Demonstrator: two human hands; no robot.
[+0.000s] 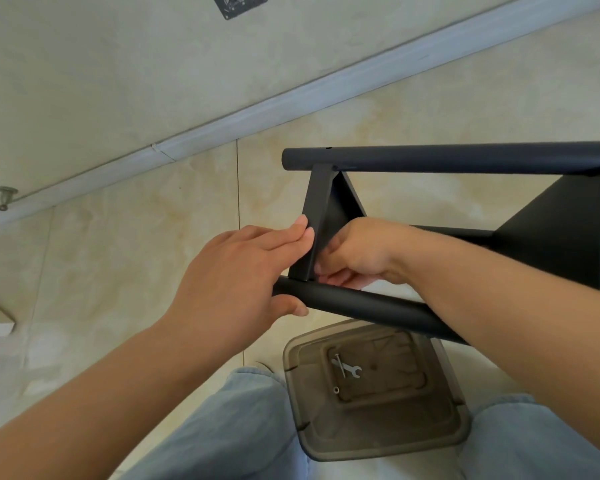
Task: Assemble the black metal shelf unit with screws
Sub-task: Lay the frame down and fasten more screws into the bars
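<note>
- Far left: floor tiles (118, 271) + wall skirting (222, 123); nothing of the task there.
- Left hand (229, 271): fingers straight, tips pressed flat on the shelf panel (317, 216) edge, thumb curled under the near tube (361, 304). So it steadies tube + panel together, a brace more than a full grip.
- Shelf unit lies on its side on the floor, in front of the knees: far tube (430, 161) on top in view, near tube below, panel spanning betw. them; second panel (561, 237) further right.
- Right hand (354, 254): tucked behind the panel at the tube joint, fingers curled; prob. pinching a screw or turning sth, but can't tell what — hidden.
- Handling, my guess: painted steel, stiff, no flex, moderate wt, finish smooth so slips a bit. Best hold = tube close to the joint, as left does; panel edges thin, so press flat, don't squeeze.
- Below, betw. the legs: brown plastic tray (430, 441) w/ small wrench (354, 370), screw (337, 361), nut (336, 389).
</note>
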